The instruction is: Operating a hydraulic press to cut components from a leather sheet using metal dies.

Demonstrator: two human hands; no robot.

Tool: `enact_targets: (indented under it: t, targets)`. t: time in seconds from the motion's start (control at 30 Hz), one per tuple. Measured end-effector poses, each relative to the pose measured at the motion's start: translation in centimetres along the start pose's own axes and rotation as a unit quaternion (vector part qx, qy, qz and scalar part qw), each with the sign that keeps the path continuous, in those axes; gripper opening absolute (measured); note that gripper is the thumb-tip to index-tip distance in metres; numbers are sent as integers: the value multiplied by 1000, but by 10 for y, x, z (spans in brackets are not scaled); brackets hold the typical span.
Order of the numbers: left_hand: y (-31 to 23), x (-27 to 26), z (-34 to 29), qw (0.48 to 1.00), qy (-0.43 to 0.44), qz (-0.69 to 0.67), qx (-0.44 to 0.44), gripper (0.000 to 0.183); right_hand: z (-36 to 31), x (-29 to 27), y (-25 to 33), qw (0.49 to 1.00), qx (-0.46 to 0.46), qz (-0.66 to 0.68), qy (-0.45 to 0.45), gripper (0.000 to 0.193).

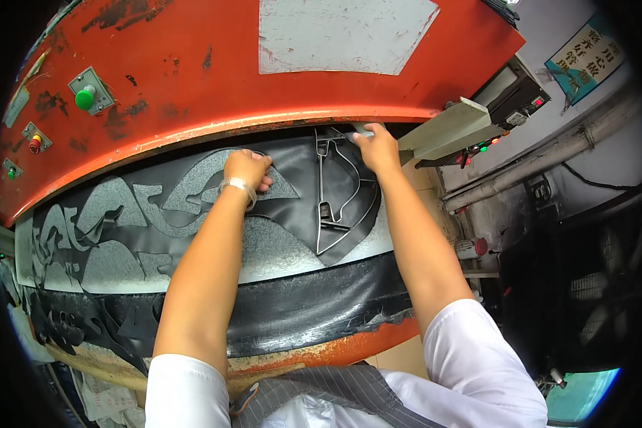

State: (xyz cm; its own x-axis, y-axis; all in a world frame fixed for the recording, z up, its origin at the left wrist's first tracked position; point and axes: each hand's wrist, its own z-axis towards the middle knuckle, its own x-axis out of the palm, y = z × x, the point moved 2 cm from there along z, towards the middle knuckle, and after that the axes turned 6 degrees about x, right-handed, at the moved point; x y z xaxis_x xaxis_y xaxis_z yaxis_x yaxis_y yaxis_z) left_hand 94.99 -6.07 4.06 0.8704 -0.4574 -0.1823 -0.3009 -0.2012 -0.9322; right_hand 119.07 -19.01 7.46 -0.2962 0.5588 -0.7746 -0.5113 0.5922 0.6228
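Observation:
A black leather-like sheet point(287, 151) lies on a worn grey cutting board point(264, 246). Curved openings in the sheet let the speckled board show through. My left hand point(247, 170), a clear band at its wrist, rests over the sheet beside one opening. Its fingers are curled closed, and what they pinch is hidden. A metal cutting die point(319, 178) with thin upright edges stands on the sheet's right part. My right hand point(376, 150) grips the far end of the die, close under the red machine's edge; its fingertips are partly hidden.
A red press machine point(214, 93) spans the far side, with a green button point(85, 98) at its left. Black scraps point(64, 328) hang at the near left. A pale metal bracket point(460, 128) juts out at the right. Glossy black material point(299, 314) covers the near edge.

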Motion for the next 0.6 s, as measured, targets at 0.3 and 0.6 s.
enact_targets:
  t: [0.3,0.6]
  targets:
    - [29,20,-134,842,64,289,450,20,-144,-45,-58,966,-191,-18,175,81]
    - [57,46,-206,821,65,378,423,43,-129,-34,-68,969,-233,38,70,54]
